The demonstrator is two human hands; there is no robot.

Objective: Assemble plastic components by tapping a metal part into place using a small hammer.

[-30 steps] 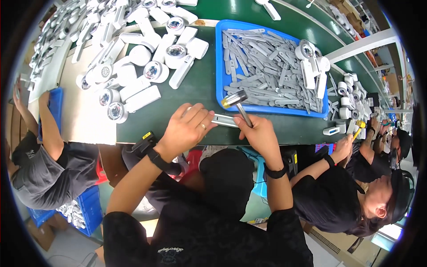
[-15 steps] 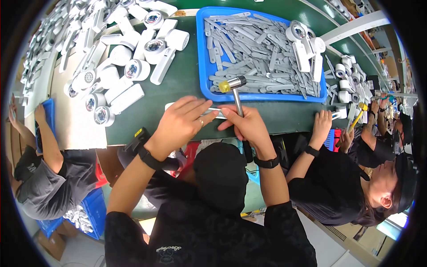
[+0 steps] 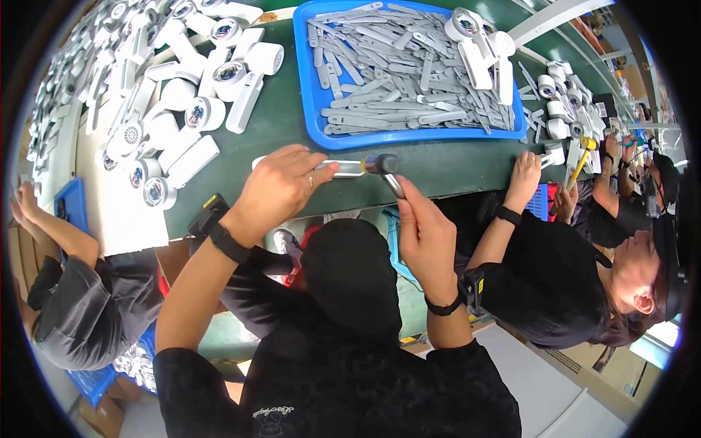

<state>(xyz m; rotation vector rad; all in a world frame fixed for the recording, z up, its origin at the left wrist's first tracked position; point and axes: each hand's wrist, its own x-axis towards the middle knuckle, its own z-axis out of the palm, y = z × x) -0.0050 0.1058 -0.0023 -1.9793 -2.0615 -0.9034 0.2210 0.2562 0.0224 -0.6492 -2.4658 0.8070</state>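
Note:
My left hand (image 3: 277, 191) presses a long, pale handle-like piece (image 3: 346, 168) against the green tabletop, its fingers together over the left part. A light strip runs along the piece's exposed right part. My right hand (image 3: 428, 237) grips a small hammer (image 3: 382, 164) by its metal shaft. The dark face and yellow end of the hammer head are at the right end of the piece; whether they touch it cannot be made out. Just beyond lies a blue tray (image 3: 315, 125) heaped with thin grey strips (image 3: 380, 77).
Several white handheld devices with round heads (image 3: 204, 113) lie at the left, partly on cardboard (image 3: 139, 225). More white devices (image 3: 478, 55) rest on the tray's right side. At the right, a co-worker's hand (image 3: 524, 174) is on the table near a yellow-headed hammer (image 3: 582, 157).
The hammer head has come down from above to the piece's right end. My right fingers have left the piece and now hold the shaft lower. The whole view has shifted slightly.

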